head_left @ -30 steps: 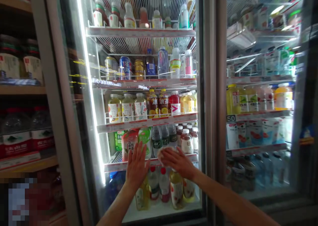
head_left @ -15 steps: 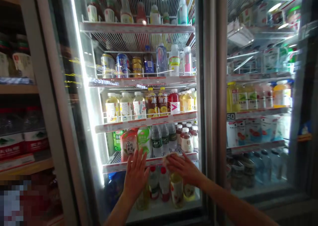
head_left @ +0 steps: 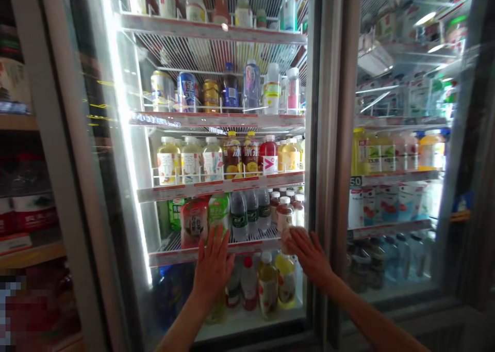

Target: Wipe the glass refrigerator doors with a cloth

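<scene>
Pressing both palms on the lower glass of the fridge door [head_left: 317, 135].
Left hand [head_left: 212, 267] lies flat and released, fingers spread and pointing up, over the red-edged shelf [head_left: 170, 256] low on the door's middle. The right hand [head_left: 309, 254] is flat too, fingers slanting toward the upper left, close by the door's right edge, clenching nothing. Whether anything thin sits under that palm I cannot tell. My reading: smooth glass gives no hold, so open palms are the only contact. Bottles [head_left: 266, 290] stand upright behind the pane, labels outward, wire rails at the shelf fronts keeping them in rows. A second fridge [head_left: 390, 156] stands just beside, on the right.
</scene>
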Tool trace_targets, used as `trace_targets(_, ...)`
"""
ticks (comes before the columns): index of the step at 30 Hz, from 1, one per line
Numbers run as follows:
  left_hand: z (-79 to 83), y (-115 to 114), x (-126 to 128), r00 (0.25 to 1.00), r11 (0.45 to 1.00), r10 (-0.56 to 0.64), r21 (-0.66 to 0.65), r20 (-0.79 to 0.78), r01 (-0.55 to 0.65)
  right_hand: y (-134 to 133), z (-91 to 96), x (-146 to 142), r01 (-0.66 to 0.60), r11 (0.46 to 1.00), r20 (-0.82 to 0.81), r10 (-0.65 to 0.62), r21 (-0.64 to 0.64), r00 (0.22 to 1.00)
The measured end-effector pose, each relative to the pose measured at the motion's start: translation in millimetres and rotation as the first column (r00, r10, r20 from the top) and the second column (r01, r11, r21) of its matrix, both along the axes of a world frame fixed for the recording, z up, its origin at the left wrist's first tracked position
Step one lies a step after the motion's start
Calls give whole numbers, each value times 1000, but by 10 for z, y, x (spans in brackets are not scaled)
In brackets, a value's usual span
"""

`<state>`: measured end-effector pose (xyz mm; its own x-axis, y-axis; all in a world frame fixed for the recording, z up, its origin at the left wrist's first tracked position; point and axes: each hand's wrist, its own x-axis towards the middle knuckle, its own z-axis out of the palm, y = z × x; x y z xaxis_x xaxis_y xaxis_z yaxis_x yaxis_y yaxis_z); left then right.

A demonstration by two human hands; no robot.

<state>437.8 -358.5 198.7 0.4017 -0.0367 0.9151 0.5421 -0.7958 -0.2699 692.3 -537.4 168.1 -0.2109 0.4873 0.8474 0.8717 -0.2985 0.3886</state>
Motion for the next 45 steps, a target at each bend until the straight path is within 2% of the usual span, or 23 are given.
trace_targets(2,59,-3,41,1000,1000,2,-24,20,-2,95,453,58,22,993,-62,-15,116,998)
trace_targets(4,113,-9,82,999,999,10,-47,39,-8,227,884,102,59,960,-146,-19,273,989)
trace_targets(5,129,-8,94,999,998,17,-57,46,-14,285,1006,104,58,945,-157,-8,323,988)
trace_targets(6,136,-4,96,998,998,23,-62,51,-19,328,1039,88,53,935,-156,3,352,988)
trace_targets(7,134,4,89,998,997,28,-67,54,-24,352,978,52,38,935,-142,13,353,990)
trace_targets(8,125,16,73,998,997,31,-71,55,-27,358,838,-1,19,946,-121,21,324,992)
trace_targets(11,98,65,0,998,995,39,-89,52,-34,311,233,-195,-62,990,-45,68,131,997)
trace_targets(13,108,99,-36,998,995,42,-97,51,-37,299,27,-301,-122,992,-9,122,28,992)
trace_targets(14,124,114,-44,998,995,43,-94,54,-38,317,54,-340,-146,989,3,146,4,989)
trace_targets(15,143,128,-45,997,995,47,-92,58,-42,353,166,-370,-163,987,10,163,6,987)
trace_targets(19,206,171,-32,994,992,80,-102,70,-72,624,961,-471,-151,976,-40,159,158,986)
trace_targets(20,207,180,-39,994,991,90,-110,69,-82,693,1080,-513,-138,973,-63,152,184,986)
trace_targets(21,203,189,-55,993,989,99,-117,65,-91,748,1118,-565,-133,973,-75,149,187,986)
trace_targets(23,186,212,-112,992,987,114,-119,61,-106,803,958,-687,-168,979,-40,174,113,984)
trace_targets(26,175,261,-235,989,988,130,-95,66,-124,788,472,-832,-280,953,105,292,-118,951)
trace_targets(28,194,300,-313,988,987,138,-86,65,-133,787,344,-866,-316,927,157,349,-203,924)
trace_targets(30,227,337,-368,988,987,142,-90,66,-136,837,509,-870,-311,938,143,332,-154,932)
trace_targets(33,254,376,-406,986,986,146,-91,82,-138,985,1003,-897,-240,970,32,239,36,970)
trace_targets(35,239,392,-425,985,987,145,-84,90,-137,1065,1154,-957,-210,973,-22,213,95,977)
trace_targets(37,204,406,-462,986,987,145,-84,88,-137,1081,1022,-1035,-233,971,0,234,50,972)
trace_targets(41,149,458,-592,986,983,154,-110,68,-146,1009,467,-1125,-326,921,159,362,-214,918)
trace_targets(43,156,499,-651,984,980,164,-124,66,-155,1024,465,-1125,-353,905,193,400,-237,896)
trace_targets(45,182,538,-685,981,976,179,-141,69,-168,1098,718,-1122,-352,923,167,376,-156,912)
